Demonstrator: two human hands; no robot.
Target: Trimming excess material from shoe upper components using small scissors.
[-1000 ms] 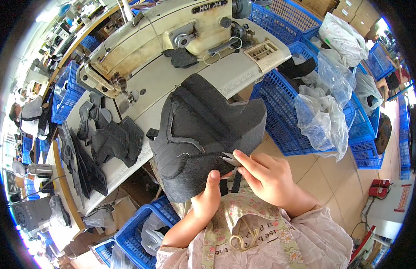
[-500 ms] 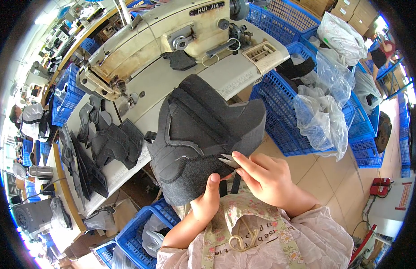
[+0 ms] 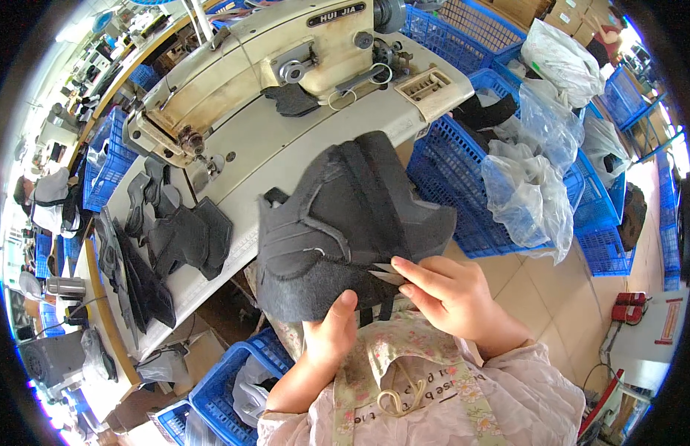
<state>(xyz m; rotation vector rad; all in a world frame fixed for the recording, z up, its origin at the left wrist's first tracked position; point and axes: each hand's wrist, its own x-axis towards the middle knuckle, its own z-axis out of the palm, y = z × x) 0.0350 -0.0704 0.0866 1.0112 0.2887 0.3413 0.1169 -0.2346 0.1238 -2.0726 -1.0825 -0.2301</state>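
Left hand (image 3: 334,328) pinches the black padded piece (image 3: 352,215), right hand (image 3: 452,297) the metal snips (image 3: 390,278). Sewing looks done; trimming seems unfinished.

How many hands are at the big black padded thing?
2: the left hand, at the black padded piece's lower edge, fingers mostly hidden; the right hand, to its right, holding a pointed metal tool.

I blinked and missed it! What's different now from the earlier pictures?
The black padded piece turned clockwise, its top end swinging right. Another person in the background, upper right, moved up the picture. Nothing was grabbed or let go: the left hand still holds the piece's lower edge, the right hand the silver-bladed snips. The sewing machine and the dark cut pieces on its table stayed put.
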